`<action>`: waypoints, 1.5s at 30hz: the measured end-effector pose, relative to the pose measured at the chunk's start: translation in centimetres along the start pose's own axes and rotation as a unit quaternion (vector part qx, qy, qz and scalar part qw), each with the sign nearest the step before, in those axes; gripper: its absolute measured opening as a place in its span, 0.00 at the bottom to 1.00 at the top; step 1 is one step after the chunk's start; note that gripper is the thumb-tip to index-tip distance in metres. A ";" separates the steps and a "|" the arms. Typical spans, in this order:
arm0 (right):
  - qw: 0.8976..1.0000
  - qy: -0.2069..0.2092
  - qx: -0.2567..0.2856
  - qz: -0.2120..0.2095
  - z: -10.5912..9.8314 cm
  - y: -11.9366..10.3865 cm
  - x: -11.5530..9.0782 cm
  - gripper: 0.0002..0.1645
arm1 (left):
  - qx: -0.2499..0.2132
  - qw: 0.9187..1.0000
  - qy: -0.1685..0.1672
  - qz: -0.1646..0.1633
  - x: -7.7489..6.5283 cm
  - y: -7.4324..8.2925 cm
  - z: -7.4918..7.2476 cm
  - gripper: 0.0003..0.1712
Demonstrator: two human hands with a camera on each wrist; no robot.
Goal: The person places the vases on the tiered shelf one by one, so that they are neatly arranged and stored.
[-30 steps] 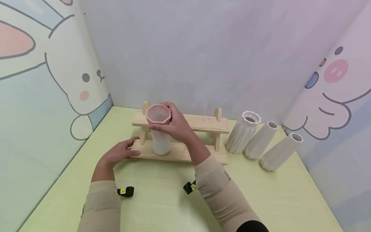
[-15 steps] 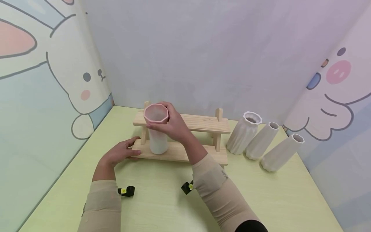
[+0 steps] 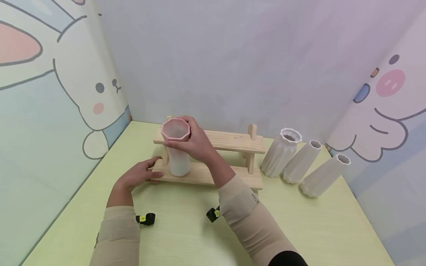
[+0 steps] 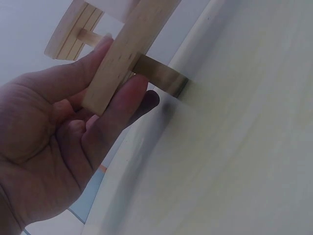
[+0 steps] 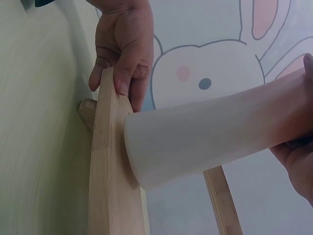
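Note:
A tall vase [image 3: 179,162], white below and pink at its angular rim, stands upright at the left part of a two-tier wooden rack [image 3: 213,175]. My right hand [image 3: 198,143] grips it just below the rim, thumb in front and fingers behind. In the right wrist view the base of the vase [image 5: 195,137] meets the lower board [image 5: 115,147]. My left hand [image 3: 139,175] holds the left end of that lower board. In the left wrist view the thumb and fingers of the left hand [image 4: 58,142] pinch the board [image 4: 127,54] from both faces.
To the right of the rack, three white vases stand on the pale table [image 3: 186,236]: a wide ribbed vase [image 3: 277,157], a slim vase [image 3: 301,164] and another slim vase [image 3: 323,177]. A grey wall [image 3: 226,66] rises behind the rack, with cartoon-printed panels at both sides.
My right hand has shifted the vase slightly left along the lower board, towards its left end. The left hand keeps its hold on the board.

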State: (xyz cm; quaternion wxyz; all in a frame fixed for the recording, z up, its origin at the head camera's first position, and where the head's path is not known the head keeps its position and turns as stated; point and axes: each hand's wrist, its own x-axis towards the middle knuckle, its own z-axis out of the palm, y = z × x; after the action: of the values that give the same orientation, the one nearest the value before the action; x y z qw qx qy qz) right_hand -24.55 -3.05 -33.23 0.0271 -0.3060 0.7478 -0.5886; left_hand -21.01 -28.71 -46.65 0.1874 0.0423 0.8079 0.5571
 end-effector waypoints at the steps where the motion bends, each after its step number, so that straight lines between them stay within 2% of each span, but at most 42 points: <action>1: 1.000 0.001 -0.001 0.000 0.1 0.0 0.0 0.47 | 0.000 1.000 0.000 0.000 0.0 0.0 0.0 0.50; 20: 1.000 0.005 -0.006 0.007 0.9 0.6 0.4 0.47 | 0.024 1.000 0.007 -0.002 -0.2 0.4 0.2 0.51; 45: 1.000 -0.007 -0.022 0.010 1.4 1.2 0.5 0.50 | 0.040 0.999 0.008 -0.001 -0.1 0.1 -0.1 0.53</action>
State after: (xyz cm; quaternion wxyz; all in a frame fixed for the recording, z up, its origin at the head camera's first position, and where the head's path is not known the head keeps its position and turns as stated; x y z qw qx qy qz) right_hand -24.87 -4.35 -34.53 0.0318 -0.3030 0.7634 -0.5695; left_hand -20.92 -28.84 -46.51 0.1800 0.0444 0.8312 0.5242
